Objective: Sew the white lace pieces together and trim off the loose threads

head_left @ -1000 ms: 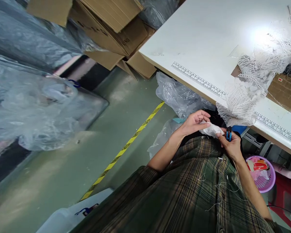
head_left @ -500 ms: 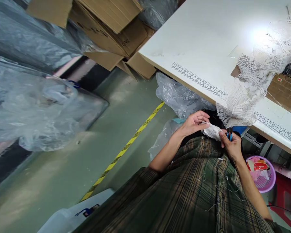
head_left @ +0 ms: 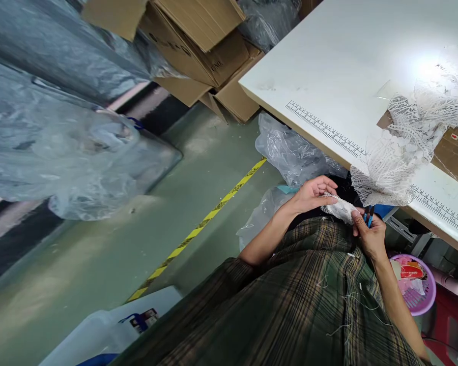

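Note:
Between my two hands, above my lap, is a small piece of white lace (head_left: 342,208). My left hand (head_left: 316,195) pinches its left end between thumb and fingers, the other fingers loosely curled. The right end is gripped by my right hand (head_left: 369,233). Small thread snips (head_left: 369,217) with blue parts are tucked in the fingers of that same hand; their far end is partly hidden. Just beyond, a heap of white lace (head_left: 389,168) spreads over the table (head_left: 328,66) and hangs over its front edge.
Ruler markings run along the table's edge. A brown carton (head_left: 456,155) sits behind the lace. Clear plastic bags (head_left: 293,152) hang below the table. Right of my lap is a purple basket (head_left: 423,300). Open cardboard boxes (head_left: 198,56) and a large plastic-wrapped pile (head_left: 68,137) stand left.
My view has turned a little, so the surroundings sit farther right in the picture. Both hands still hold the piece of lace in much the same way.

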{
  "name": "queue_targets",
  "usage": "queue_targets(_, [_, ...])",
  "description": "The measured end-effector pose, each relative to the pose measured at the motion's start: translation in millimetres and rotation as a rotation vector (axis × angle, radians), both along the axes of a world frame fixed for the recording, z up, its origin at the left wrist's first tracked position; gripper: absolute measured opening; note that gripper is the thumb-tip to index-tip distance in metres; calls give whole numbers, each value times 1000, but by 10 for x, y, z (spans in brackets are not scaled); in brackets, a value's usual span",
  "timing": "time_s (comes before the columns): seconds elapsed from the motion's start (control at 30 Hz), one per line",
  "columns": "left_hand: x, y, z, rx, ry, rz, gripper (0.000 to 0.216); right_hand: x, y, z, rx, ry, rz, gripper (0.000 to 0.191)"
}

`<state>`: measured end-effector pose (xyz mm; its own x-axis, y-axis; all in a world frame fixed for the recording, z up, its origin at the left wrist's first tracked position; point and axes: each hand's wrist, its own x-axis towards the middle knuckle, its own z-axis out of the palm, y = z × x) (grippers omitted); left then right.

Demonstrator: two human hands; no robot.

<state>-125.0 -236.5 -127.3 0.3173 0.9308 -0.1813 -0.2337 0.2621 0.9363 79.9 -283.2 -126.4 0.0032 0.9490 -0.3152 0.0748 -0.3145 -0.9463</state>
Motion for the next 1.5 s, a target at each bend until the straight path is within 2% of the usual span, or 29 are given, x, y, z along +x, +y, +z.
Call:
queue_targets(0.63, [-1, -12, -38, 14, 32, 11, 59, -12, -1, 14, -52, 28, -23, 61])
queue_targets(1.03, [-19, 6, -55, 35, 49, 45, 59, -12, 14, -16, -79, -2, 10, 70])
queue_targets(1.33, [-55, 9, -83, -11, 64, 43, 59, -41, 48, -25, -45, -15, 34, 63])
queue_targets(1.5, [-165, -22, -13, 18, 78, 42, 57, -70, 46, -29, -116, 71, 82, 59])
